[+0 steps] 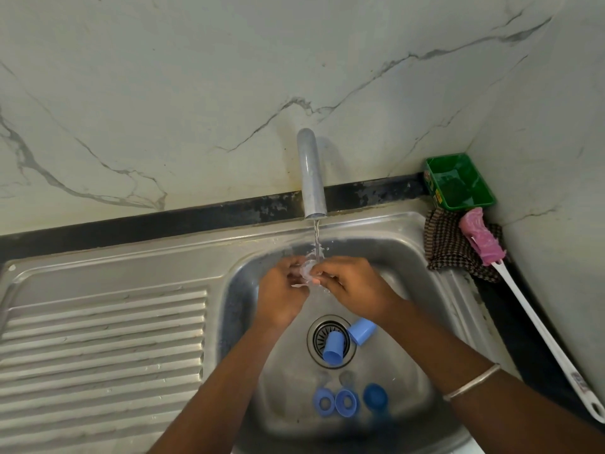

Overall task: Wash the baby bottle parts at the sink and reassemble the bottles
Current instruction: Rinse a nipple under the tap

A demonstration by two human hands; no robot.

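I judged the job to be in its early washing stage. Both hands were up under the tap [311, 173], working a small clear part [308, 269], a teat by my guess, though splashing water blurred it too much to be sure, right in the stream [316, 237]. The rest waited in the sink [406, 257] basin: two light blue caps, one [333, 348] lying over the drain strainer [319, 335] and the other [361, 331] just beside it, then two blue collar rings [324, 402] [345, 402] side by side nearer me, and a darker blue round piece [375, 395] to their right. I could see no bottle bodies, so reassembly looked well off. The pink bottle brush [481, 236] lay unused on the worktop by a checked cloth [453, 245] and a green tub [460, 182].

My left hand [282, 290] reached in from below, palm turned inward, its fingers curled about the clear part from the left. My right hand [355, 288] came across from the right, wrist slightly raised, a bangle [471, 382] on the forearm, its fingers [327, 276] pinching the same part from the other side. Both held it; neither was slack.
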